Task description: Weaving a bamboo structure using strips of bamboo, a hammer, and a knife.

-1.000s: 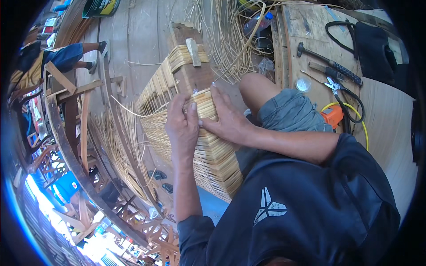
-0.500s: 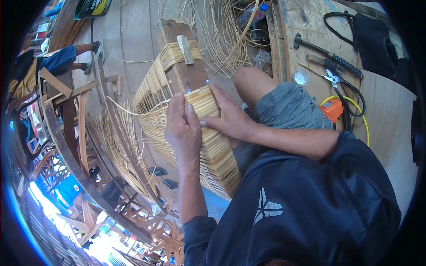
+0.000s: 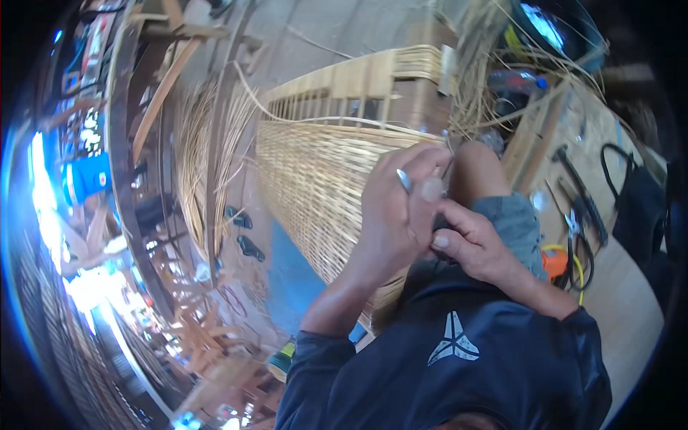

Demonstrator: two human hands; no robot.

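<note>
A woven rattan piece point(image 3: 315, 183) stretches in front of me, with bare uprights along its far edge and a cane strand point(image 3: 322, 120) lying across them. At its right end my left hand point(image 3: 401, 208) is closed, and a silvery pointed metal tip point(image 3: 405, 180) pokes out between its fingers. My right hand point(image 3: 476, 247) meets it from the right, thumb and fingers closed. Something dark shows between the two hands; its kind is hidden. The wrapped right end of the weave is partly covered by my hands.
On the wooden bench at right lie a hammer point(image 3: 582, 190), shears point(image 3: 572, 223) and an orange tool point(image 3: 553, 263) beside a yellow cord. Loose cane point(image 3: 476, 79) is heaped at the back; more cane bundles point(image 3: 197, 150) lie left. Dark sandals point(image 3: 247, 246) are on the floor.
My view has swung, so the scene sits differently. My hands have left their grip on the weave's wrapped end and come together at its right. A silvery tip now shows in my left hand.
</note>
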